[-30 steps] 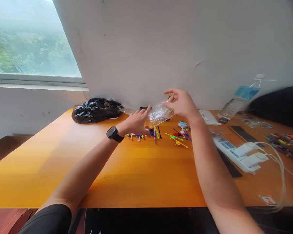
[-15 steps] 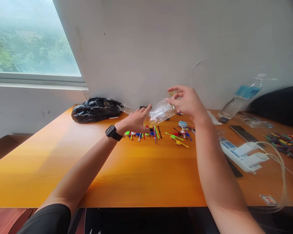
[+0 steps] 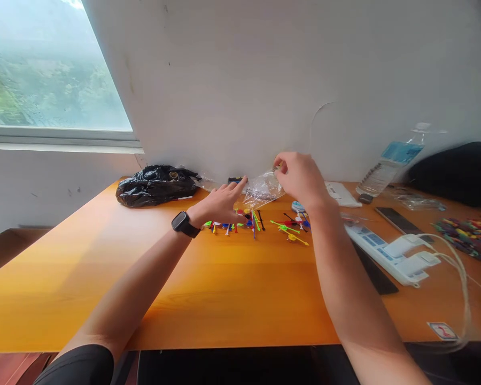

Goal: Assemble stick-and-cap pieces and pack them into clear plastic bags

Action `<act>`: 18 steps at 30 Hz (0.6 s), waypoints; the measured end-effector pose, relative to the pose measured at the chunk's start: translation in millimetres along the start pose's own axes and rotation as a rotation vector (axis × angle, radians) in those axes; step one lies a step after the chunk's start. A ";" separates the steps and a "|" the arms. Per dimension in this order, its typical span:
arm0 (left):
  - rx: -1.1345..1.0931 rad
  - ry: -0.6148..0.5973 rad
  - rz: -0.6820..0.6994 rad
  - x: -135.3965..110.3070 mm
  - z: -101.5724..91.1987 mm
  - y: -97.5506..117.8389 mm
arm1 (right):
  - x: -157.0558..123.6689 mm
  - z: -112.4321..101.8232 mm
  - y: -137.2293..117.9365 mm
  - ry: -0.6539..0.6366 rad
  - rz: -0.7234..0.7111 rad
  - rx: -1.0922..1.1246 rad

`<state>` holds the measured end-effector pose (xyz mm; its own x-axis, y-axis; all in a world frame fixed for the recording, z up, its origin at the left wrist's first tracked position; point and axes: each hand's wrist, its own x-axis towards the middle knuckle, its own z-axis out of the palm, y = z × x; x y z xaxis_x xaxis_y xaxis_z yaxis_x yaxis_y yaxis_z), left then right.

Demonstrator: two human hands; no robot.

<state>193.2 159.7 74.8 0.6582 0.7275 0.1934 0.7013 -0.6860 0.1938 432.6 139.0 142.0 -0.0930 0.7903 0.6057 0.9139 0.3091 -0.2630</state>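
Observation:
My right hand (image 3: 300,179) is closed, its fingertips pinching the upper right corner of a clear plastic bag (image 3: 260,191). The crinkled bag lies low over the table's far part, between my hands. My left hand (image 3: 220,204), fingers stretched out, hovers or rests at the bag's left side; contact is unclear. Beneath and in front of it lies a row of small coloured plastic spinner arrows (image 3: 257,220), partly hidden by the hand. Several more spinner arrows (image 3: 291,230), green, yellow, red and black, lie in a loose group to the right, near my right wrist.
A black plastic bag (image 3: 154,187) sits at the far left by the wall. Rightward are a small round tin (image 3: 297,206), a power strip (image 3: 385,254) with chargers and cables, phones, a tilted water bottle (image 3: 393,166), a pile of coloured pieces (image 3: 465,235) and a black bag (image 3: 457,174).
My right hand has moved slightly left and down, its fingers curling closer together. The clear bag has dropped lower and crumpled. My left hand has barely moved.

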 end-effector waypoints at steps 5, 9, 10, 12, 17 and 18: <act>0.025 0.007 -0.016 -0.6 -2.4 -0.9 | -1.1 1.1 -1.1 -0.079 -0.037 -0.012; 0.022 0.011 -0.028 -2.9 -6.4 -2.8 | -4.2 -2.6 2.3 -0.164 0.021 0.048; 0.024 0.019 -0.027 -3.4 -7.0 -3.6 | -4.6 -2.9 3.5 -0.172 0.053 0.040; 0.036 0.039 -0.028 -3.9 -7.4 -5.7 | -4.3 -2.5 5.6 -0.192 0.115 0.033; 0.045 0.057 -0.033 -3.6 -6.5 -11.7 | -1.2 -0.7 7.4 -0.215 0.114 0.085; 0.045 0.055 -0.034 -3.5 -6.4 -12.5 | -1.1 -0.7 7.2 -0.200 0.096 0.090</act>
<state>180.4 165.7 77.8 0.6185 0.7483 0.2399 0.7356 -0.6587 0.1584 439.6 139.9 140.0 -0.0917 0.9045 0.4166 0.8843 0.2663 -0.3836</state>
